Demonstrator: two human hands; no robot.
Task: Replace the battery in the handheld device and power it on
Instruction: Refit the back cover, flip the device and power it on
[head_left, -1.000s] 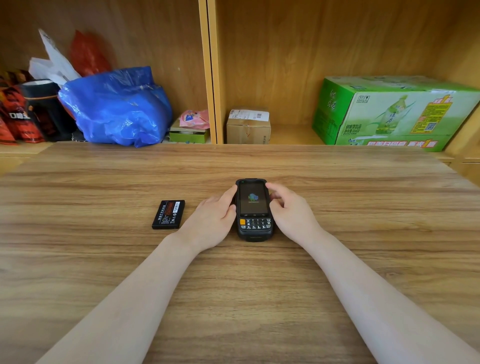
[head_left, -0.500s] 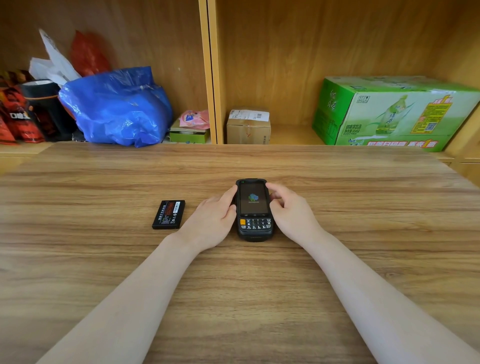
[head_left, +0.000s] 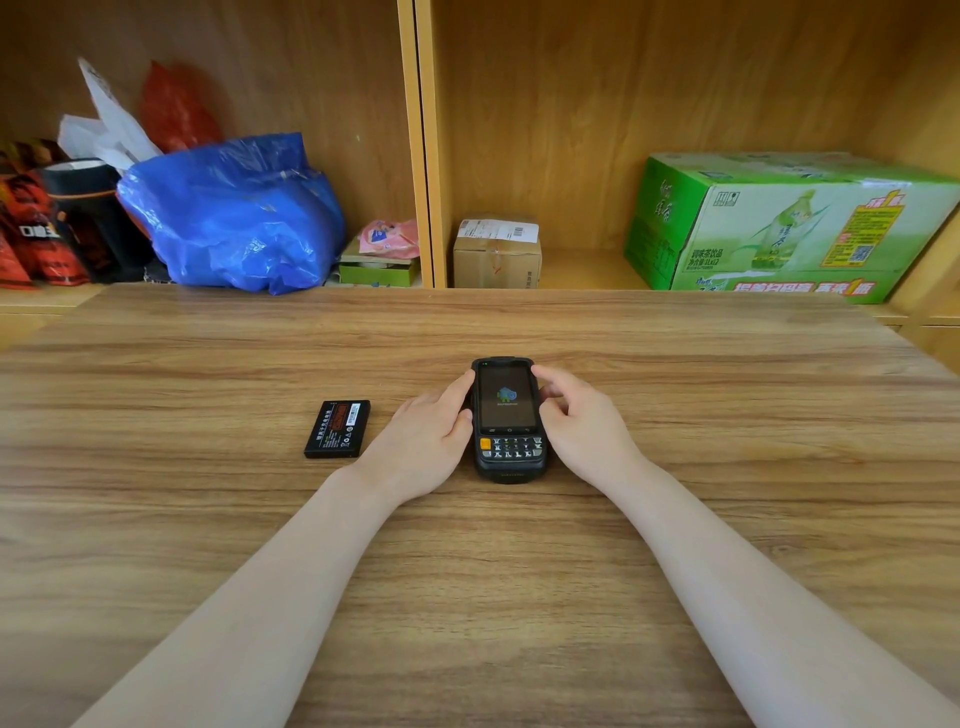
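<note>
A black handheld device (head_left: 508, 415) lies face up on the wooden table (head_left: 519, 571), keypad toward me. Its screen is lit and shows a small blue-green logo. My left hand (head_left: 423, 441) rests against the device's left side, with the thumb on its edge. On the other side, my right hand (head_left: 582, 426) holds the right edge, its index finger by the top corner. A loose black battery (head_left: 337, 428) with a red label lies flat on the table, a little left of my left hand and apart from it.
Open wooden shelves stand behind the table. They hold a blue plastic bag (head_left: 234, 213), dark snack bags (head_left: 47, 223), a small cardboard box (head_left: 496, 254) and a green drinks carton (head_left: 789, 228).
</note>
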